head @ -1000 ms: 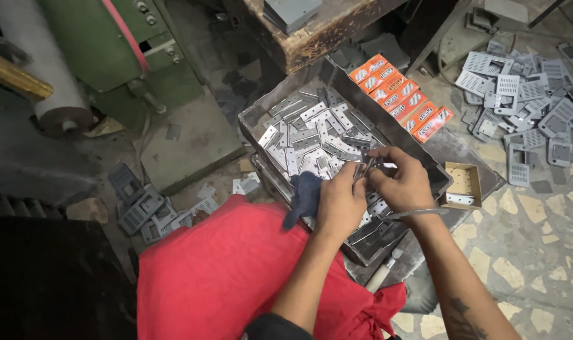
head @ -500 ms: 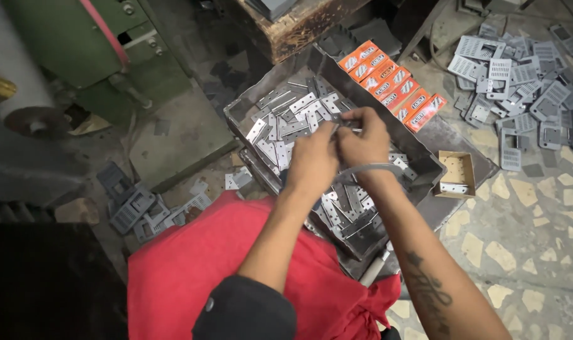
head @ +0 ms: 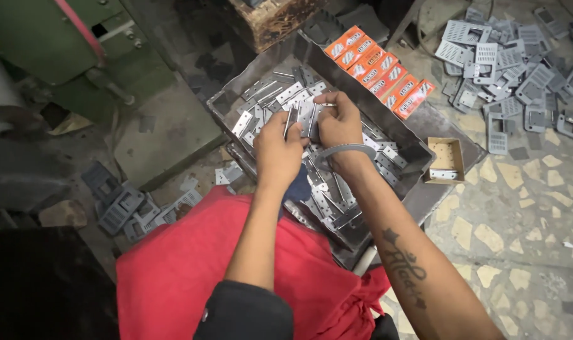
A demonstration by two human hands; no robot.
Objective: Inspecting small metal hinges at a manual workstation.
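Left hand point(head: 277, 146) and right hand point(head: 338, 123) each clamp flat shiny steel hinge plates point(head: 303, 118) between them, above dark metal tray point(head: 418, 154).

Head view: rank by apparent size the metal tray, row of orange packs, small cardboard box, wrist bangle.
1. metal tray, largest by far
2. row of orange packs
3. and 4. small cardboard box and wrist bangle: similar extent; the bangle is partly hidden, so unranked.
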